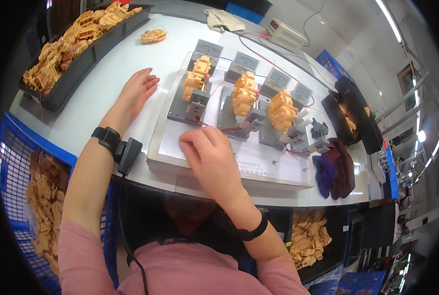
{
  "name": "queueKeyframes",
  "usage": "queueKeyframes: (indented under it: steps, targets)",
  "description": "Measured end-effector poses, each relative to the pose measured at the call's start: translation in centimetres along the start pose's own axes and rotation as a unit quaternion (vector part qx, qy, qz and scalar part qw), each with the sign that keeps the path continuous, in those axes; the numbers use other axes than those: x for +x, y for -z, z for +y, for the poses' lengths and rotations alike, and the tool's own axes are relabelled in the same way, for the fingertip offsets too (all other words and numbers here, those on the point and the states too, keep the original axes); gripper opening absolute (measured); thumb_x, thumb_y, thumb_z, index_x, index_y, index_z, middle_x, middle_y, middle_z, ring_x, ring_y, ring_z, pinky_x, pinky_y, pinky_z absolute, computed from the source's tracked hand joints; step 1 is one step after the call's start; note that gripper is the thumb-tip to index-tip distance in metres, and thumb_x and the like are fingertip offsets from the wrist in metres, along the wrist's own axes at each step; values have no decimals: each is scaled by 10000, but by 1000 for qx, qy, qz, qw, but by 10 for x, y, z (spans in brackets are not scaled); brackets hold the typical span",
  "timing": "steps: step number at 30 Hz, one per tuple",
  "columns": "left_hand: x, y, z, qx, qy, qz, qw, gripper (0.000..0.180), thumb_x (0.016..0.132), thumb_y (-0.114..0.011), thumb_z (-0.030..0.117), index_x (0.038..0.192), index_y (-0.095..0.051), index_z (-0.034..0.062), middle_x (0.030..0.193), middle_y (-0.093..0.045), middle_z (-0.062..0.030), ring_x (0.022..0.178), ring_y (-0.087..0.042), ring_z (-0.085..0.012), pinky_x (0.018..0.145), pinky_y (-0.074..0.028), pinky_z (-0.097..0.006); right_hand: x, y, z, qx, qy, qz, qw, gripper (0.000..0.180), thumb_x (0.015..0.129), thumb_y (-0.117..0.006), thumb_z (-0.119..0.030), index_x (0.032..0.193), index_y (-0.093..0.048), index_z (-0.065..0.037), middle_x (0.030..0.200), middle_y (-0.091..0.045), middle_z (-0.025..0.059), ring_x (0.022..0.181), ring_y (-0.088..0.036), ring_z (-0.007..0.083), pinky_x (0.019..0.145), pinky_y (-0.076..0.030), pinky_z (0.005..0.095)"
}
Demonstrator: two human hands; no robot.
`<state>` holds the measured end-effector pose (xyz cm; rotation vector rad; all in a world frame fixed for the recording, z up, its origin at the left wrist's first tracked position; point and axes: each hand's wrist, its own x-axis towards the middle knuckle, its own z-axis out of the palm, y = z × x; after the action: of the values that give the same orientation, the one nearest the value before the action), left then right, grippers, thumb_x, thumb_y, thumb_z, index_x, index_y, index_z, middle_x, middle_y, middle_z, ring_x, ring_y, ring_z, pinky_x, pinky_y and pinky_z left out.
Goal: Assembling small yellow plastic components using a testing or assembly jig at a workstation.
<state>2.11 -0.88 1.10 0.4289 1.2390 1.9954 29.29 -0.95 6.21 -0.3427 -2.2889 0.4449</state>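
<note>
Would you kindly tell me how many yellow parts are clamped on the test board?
3: left part beyond the left hand, middle part, right part. None looks hidden.

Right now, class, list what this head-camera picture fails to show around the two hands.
- Right hand: its curled fingers hide whatever lies under them on the white board.
- Meter dials: too small to read.
- Blue crate: cut off by the dark left rim.
- Left hand: palm down, underside hidden.

Red-digit display on beige box, far table edge; four grey square meter faces behind fixtures; printed label on white board front.
</note>
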Motion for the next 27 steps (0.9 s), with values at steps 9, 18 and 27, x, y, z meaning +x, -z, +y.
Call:
queueKeyframes:
  steps: [9,18,27]
  targets:
    - [-6,-9,5,18,11,29,999,420,1019,-527,253,1349,-454,3,1249,-499,-161,1203,-529,-243,1074,-437,-344,0,2,0,-6,-3,-4,1000,98,833,-683,-61,913,-630,-74,882,-578,67,893,-581,272,806,-466,383]
    - [-6,-10,6,27,13,38,999,425,1018,-529,248,1358,-446,7,1258,-491,-164,1198,-531,-245,1069,-441,-339,0,2,0,-10,0,-7,1000,89,844,-680,-66,918,-630,-71,896,-579,72,901,-583,274,811,-465,379]
    - [-6,-9,5,22,13,36,999,432,1022,-525,250,1368,-440,6,1258,-492,-162,1203,-526,-240,1073,-441,-346,0,2,0,-10,0,-6,1000,86,846,-678,-67,918,-631,-71,891,-580,73,899,-583,274,809,-464,380]
